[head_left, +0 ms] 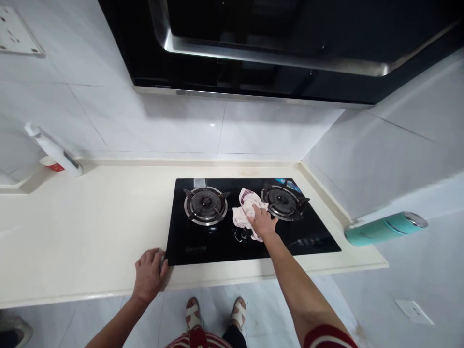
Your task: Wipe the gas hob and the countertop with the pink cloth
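My right hand [263,223] presses a crumpled pale pink cloth [244,213] onto the glass top of a black two-burner gas hob [224,246]. Its fingers lie over the cloth, between the left burner [206,204] and the right burner [282,200]. Part of a control knob [242,235] shows at the cloth's front edge. At the hob's front left corner, my left hand [150,273] rests on the cream countertop [90,232], fingers loosely bent and somewhat apart, with no object clearly visible in it.
A teal bottle [380,229] stands at the counter's right end, by the wall. Far left are a white spray bottle [54,149] and a red-and-white cup [53,163]. A black range hood [253,53] overhangs the hob. A shoe [16,328] shows on the floor at lower left.
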Action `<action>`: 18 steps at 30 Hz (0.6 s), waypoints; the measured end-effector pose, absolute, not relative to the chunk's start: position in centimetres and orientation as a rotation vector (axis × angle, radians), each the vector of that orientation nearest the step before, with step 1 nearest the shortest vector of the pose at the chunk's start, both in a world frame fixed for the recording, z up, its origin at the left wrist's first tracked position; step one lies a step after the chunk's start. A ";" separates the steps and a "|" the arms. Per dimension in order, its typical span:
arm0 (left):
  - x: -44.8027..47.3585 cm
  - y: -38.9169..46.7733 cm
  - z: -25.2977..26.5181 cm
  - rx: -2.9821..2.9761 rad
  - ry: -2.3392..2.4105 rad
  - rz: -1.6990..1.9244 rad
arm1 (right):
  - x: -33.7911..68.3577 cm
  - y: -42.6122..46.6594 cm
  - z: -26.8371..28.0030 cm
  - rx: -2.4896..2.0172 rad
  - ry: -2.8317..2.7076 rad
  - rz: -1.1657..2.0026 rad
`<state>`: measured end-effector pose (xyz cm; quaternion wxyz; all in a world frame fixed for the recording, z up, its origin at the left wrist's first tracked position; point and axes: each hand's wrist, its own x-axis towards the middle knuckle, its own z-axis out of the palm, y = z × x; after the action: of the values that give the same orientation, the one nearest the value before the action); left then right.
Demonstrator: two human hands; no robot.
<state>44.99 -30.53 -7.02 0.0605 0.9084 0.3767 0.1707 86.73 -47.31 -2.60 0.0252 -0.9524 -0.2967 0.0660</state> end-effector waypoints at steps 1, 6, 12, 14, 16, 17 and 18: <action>45.0 -30.6 -7.0 2.745 1.141 0.518 | 86.5 -47.7 -2.7 -2.956 -0.982 0.148; 45.0 -30.7 -7.0 2.730 1.136 0.535 | 84.9 -50.3 -3.7 -2.907 -1.257 -0.113; 45.0 -30.7 -6.9 2.710 1.151 0.511 | 84.9 -51.7 -3.7 -2.914 -1.399 0.095; 44.9 -30.7 -6.9 2.703 1.154 0.499 | 85.4 -51.8 -3.6 -2.924 -1.437 0.167; 44.9 -30.7 -7.0 2.703 1.151 0.493 | 85.9 -51.6 -3.7 -2.956 -1.428 0.180; 44.9 -30.7 -7.2 2.707 1.145 0.492 | 86.2 -51.4 -3.8 -2.975 -1.415 0.175; 44.9 -30.7 -7.3 2.712 1.141 0.492 | 86.5 -51.1 -3.8 -2.994 -1.399 0.176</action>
<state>44.92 -30.65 -7.26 0.0793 0.9062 0.3813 0.1644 86.52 -51.06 -3.83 -0.0835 -0.9016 -0.4212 0.0530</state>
